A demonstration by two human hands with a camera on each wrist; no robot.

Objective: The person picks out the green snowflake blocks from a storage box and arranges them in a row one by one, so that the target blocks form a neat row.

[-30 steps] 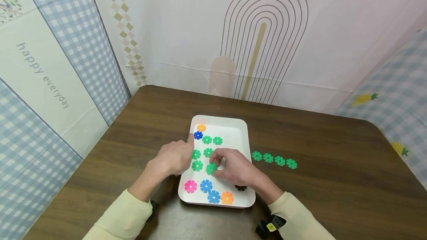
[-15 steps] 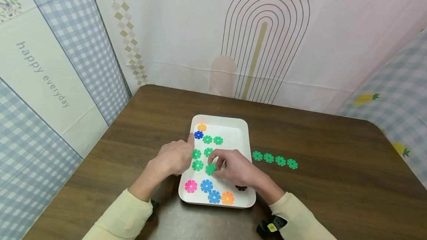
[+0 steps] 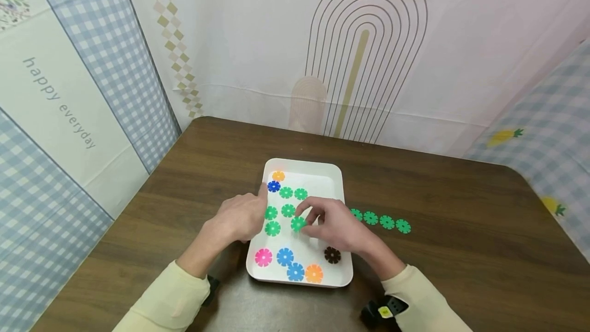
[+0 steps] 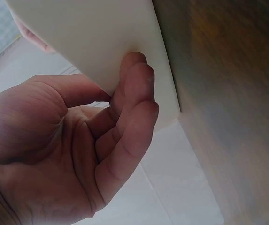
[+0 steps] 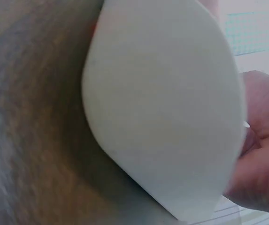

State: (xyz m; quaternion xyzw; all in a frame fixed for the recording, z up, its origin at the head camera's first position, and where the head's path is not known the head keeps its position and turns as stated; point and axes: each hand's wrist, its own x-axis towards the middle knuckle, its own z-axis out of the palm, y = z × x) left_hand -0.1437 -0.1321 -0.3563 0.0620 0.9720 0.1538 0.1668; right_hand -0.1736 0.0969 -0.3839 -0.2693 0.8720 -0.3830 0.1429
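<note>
In the head view, my right hand (image 3: 338, 223) pinches a green slotted snowflake disc (image 3: 298, 224) between thumb and fingers, just above the floor of a white tray (image 3: 318, 164). My left hand (image 3: 241, 215) holds the tray's left side; in the left wrist view its curled fingers (image 4: 129, 122) press the outer wall and the thumb lies at the rim. Several other green discs (image 3: 288, 210) lie flat inside the tray. The right wrist view shows mostly the tray's outer wall (image 5: 167, 98), which hides the right fingertips.
Also in the tray are a pink disc (image 3: 264, 257), two light blue discs (image 3: 285, 256), two orange discs (image 3: 314, 273), a dark blue disc (image 3: 274, 186) and a black disc (image 3: 332, 255). A row of green discs (image 3: 386, 222) lies on the brown table (image 3: 438, 193) to the right.
My right hand has moved up and to the right with the green disc, away from its earlier spot. The black disc is now fully uncovered. My left hand stays on the tray.
</note>
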